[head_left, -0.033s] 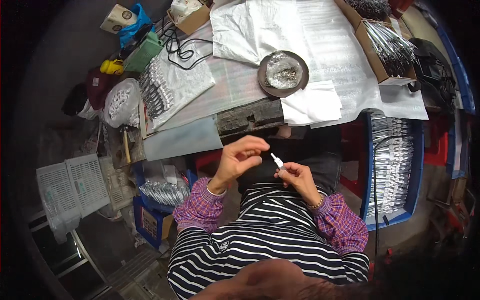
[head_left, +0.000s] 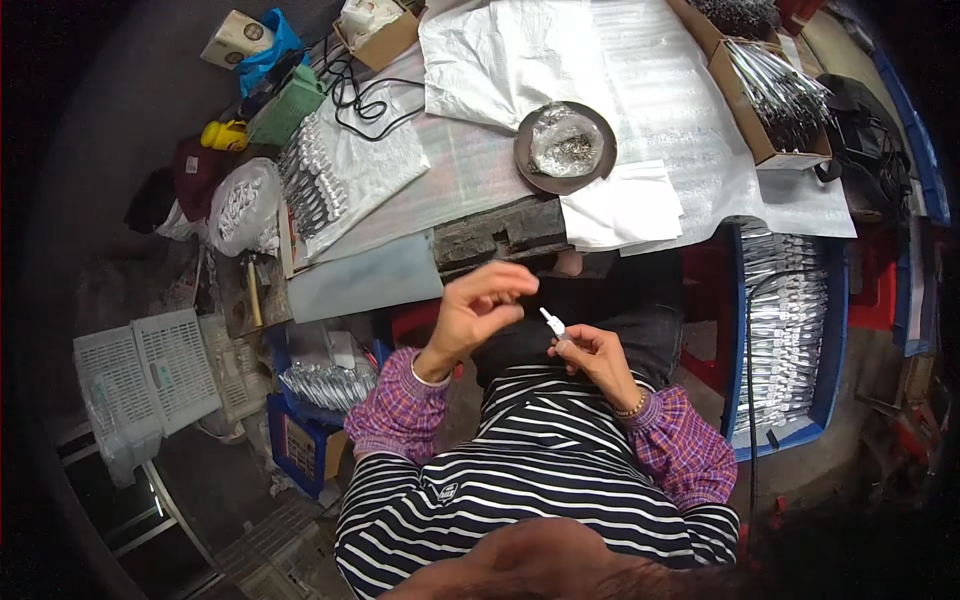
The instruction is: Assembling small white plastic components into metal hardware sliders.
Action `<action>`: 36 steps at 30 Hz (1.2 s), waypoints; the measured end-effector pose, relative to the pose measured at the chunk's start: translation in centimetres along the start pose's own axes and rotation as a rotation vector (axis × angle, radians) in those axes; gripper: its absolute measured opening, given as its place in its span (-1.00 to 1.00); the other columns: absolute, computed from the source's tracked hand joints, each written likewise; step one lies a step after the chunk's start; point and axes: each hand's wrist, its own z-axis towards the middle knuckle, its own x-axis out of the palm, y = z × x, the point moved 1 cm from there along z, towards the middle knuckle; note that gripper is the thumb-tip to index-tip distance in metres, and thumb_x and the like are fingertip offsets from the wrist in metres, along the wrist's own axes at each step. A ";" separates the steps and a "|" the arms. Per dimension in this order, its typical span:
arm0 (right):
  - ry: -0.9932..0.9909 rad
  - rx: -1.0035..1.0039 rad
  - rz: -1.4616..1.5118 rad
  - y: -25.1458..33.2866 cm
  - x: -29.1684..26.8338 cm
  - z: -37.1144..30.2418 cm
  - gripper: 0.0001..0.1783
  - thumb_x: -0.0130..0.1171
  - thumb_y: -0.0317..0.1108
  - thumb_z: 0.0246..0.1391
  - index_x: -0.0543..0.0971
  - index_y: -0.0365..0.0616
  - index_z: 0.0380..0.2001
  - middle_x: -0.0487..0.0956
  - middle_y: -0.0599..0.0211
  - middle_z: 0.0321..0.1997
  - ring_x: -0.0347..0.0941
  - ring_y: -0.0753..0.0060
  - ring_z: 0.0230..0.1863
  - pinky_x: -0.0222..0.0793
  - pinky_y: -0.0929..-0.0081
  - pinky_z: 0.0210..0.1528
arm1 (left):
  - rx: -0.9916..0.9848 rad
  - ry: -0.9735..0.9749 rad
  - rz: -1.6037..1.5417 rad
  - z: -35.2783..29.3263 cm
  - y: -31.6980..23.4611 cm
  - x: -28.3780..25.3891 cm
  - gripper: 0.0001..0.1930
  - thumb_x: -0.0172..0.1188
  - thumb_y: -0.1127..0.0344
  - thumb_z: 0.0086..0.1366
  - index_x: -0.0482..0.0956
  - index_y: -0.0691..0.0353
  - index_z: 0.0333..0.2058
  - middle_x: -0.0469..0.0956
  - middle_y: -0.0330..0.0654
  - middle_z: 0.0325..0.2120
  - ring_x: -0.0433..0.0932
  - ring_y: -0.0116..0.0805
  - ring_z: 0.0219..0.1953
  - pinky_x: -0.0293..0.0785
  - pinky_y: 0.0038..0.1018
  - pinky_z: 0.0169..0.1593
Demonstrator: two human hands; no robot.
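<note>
In my right hand (head_left: 602, 362), a small white plastic part (head_left: 552, 322) with a narrow tip is pinched between thumb and fingers. The tip points up and to the left, over my lap. My left hand (head_left: 472, 318) hangs just left of that part, apart from it. Its fingers are bent and spaced from the thumb, and nothing shows between them. Beyond the hands, on the table, a dark round dish (head_left: 525, 165) holds a clear plastic liner with tiny metallic bits.
White sheets (head_left: 625, 210) overhang the table's near edge. At right, a blue crate (head_left: 840, 330) holds rows of slim silvery pieces. A cardboard box (head_left: 770, 155) of thin rods stands above it. Bagged white parts (head_left: 245, 205) and a black cable (head_left: 370, 115) lie left.
My left hand has risen slightly, and its fingers are a little blurred. The right hand and the white part have hardly moved.
</note>
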 end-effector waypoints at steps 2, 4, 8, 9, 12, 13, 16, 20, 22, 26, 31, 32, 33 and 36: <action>0.023 -0.004 -0.012 -0.3 0.0 -0.1 -0.79 0.10 -0.38 0.12 0.51 -0.29 -0.22 0.58 0.36 -0.35 0.35 0.73 -0.48 0.29 0.77 -0.42 | 0.077 -0.012 0.115 2.0 -1.0 -0.2 -0.65 0.13 0.71 -0.07 0.61 0.28 -0.26 0.49 -0.21 -0.18 0.36 -0.64 -0.36 0.26 -0.75 -0.31; 0.052 -0.027 -0.064 -0.4 0.0 -0.1 -0.79 0.10 -0.37 0.12 0.51 -0.28 -0.23 0.58 0.38 -0.36 0.34 0.74 -0.50 0.28 0.78 -0.44 | 0.134 -0.049 0.235 4.6 -2.1 -0.2 -0.68 0.12 0.69 -0.04 0.61 0.29 -0.27 0.51 -0.25 -0.23 0.36 -0.67 -0.40 0.26 -0.76 -0.35; -0.013 -0.124 -0.127 -0.4 0.1 -0.5 -0.83 0.15 -0.38 0.04 0.58 -0.27 -0.33 0.54 0.49 -0.54 0.35 0.76 -0.60 0.24 0.76 -0.54 | 0.149 -0.077 0.251 9.9 -3.7 0.9 -0.76 0.16 0.58 0.02 0.61 0.26 -0.28 0.56 -0.24 -0.31 0.44 -0.57 -0.43 0.35 -0.67 -0.41; -0.020 -0.128 -0.122 -0.5 0.0 -0.5 -0.83 0.15 -0.38 0.04 0.58 -0.27 -0.33 0.54 0.49 -0.54 0.35 0.76 -0.60 0.24 0.76 -0.54 | 0.206 -0.061 0.450 11.3 -3.6 0.6 -0.76 0.17 0.56 0.03 0.61 0.23 -0.27 0.57 -0.21 -0.31 0.47 -0.51 -0.43 0.37 -0.64 -0.39; 0.029 -0.115 -0.178 -0.5 -0.2 -0.5 -0.82 0.15 -0.40 0.05 0.56 -0.27 -0.28 0.55 0.48 -0.49 0.32 0.78 -0.57 0.23 0.80 -0.51 | 0.410 -0.040 0.956 15.2 -3.4 0.3 -0.76 0.17 0.53 0.00 0.62 0.16 -0.30 0.56 -0.16 -0.32 0.48 -0.27 -0.31 0.41 -0.49 -0.23; 0.026 -0.121 -0.195 -0.3 -0.2 -0.5 -0.82 0.15 -0.40 0.05 0.56 -0.27 -0.28 0.55 0.48 -0.49 0.32 0.78 -0.57 0.23 0.80 -0.52 | 0.537 -0.041 1.131 16.2 -2.7 0.2 -0.76 0.18 0.53 -0.02 0.62 0.16 -0.31 0.55 -0.17 -0.33 0.46 -0.21 -0.27 0.41 -0.43 -0.18; -0.001 -0.145 -0.185 -0.5 -0.4 -0.5 -0.81 0.15 -0.39 0.05 0.56 -0.28 -0.28 0.55 0.49 -0.50 0.32 0.78 -0.57 0.24 0.80 -0.52 | 0.512 -0.042 1.174 16.7 -1.7 1.0 -0.80 0.21 0.50 -0.04 0.61 0.17 -0.36 0.51 -0.19 -0.36 0.42 -0.17 -0.26 0.39 -0.37 -0.17; -0.016 -0.167 -0.192 -0.1 -0.5 -0.5 -0.78 0.16 -0.37 0.04 0.58 -0.28 -0.27 0.57 0.43 -0.52 0.37 0.75 -0.57 0.28 0.75 -0.50 | 0.515 -0.052 1.180 16.7 -1.6 1.2 -0.88 0.23 0.46 -0.04 0.60 0.19 -0.44 0.50 -0.21 -0.43 0.41 -0.18 -0.32 0.39 -0.37 -0.22; -0.010 -0.163 -0.192 -0.1 -0.6 -0.5 -0.78 0.15 -0.37 0.06 0.57 -0.27 -0.25 0.56 0.47 -0.51 0.35 0.78 -0.56 0.27 0.79 -0.49 | 0.507 -0.054 1.168 16.7 -1.5 1.3 -0.90 0.23 0.47 -0.04 0.60 0.19 -0.46 0.51 -0.23 -0.45 0.41 -0.19 -0.33 0.39 -0.37 -0.23; -0.002 -0.170 -0.203 -0.2 -0.5 -0.5 -0.77 0.14 -0.37 0.07 0.57 -0.28 -0.23 0.57 0.46 -0.51 0.35 0.77 -0.56 0.27 0.78 -0.49 | 0.538 -0.076 1.133 16.7 -1.6 1.2 -0.92 0.23 0.47 -0.03 0.60 0.18 -0.49 0.52 -0.23 -0.48 0.43 -0.19 -0.35 0.38 -0.38 -0.25; 0.006 -0.161 -0.199 -0.5 -0.7 -0.5 -0.77 0.14 -0.38 0.08 0.56 -0.28 -0.22 0.56 0.46 -0.51 0.35 0.78 -0.56 0.26 0.78 -0.50 | 0.514 -0.088 1.075 16.4 -2.0 0.6 -0.91 0.23 0.47 -0.02 0.61 0.19 -0.46 0.55 -0.20 -0.46 0.46 -0.19 -0.36 0.38 -0.38 -0.24; 0.005 -0.151 -0.202 -0.5 -0.7 -0.5 -0.77 0.13 -0.38 0.08 0.56 -0.28 -0.22 0.56 0.46 -0.51 0.34 0.78 -0.56 0.26 0.79 -0.49 | 0.537 -0.108 1.021 16.3 -2.1 0.5 -0.90 0.23 0.49 -0.03 0.61 0.20 -0.45 0.55 -0.19 -0.46 0.48 -0.22 -0.38 0.39 -0.41 -0.28; 0.003 -0.140 -0.204 -0.4 -0.7 -0.5 -0.77 0.13 -0.38 0.09 0.55 -0.27 -0.21 0.56 0.47 -0.50 0.34 0.78 -0.56 0.26 0.80 -0.49 | 0.560 -0.126 0.966 16.2 -2.3 0.5 -0.88 0.24 0.50 -0.03 0.62 0.21 -0.44 0.55 -0.18 -0.47 0.49 -0.25 -0.41 0.40 -0.45 -0.32; -0.026 -0.137 -0.154 -0.4 -0.7 -0.5 -0.77 0.12 -0.37 0.10 0.55 -0.25 -0.21 0.55 0.48 -0.50 0.34 0.79 -0.56 0.25 0.81 -0.49 | 0.441 -0.138 0.837 15.2 -3.1 0.6 -0.87 0.24 0.55 -0.02 0.62 0.26 -0.43 0.56 -0.22 -0.52 0.53 -0.43 -0.47 0.40 -0.57 -0.39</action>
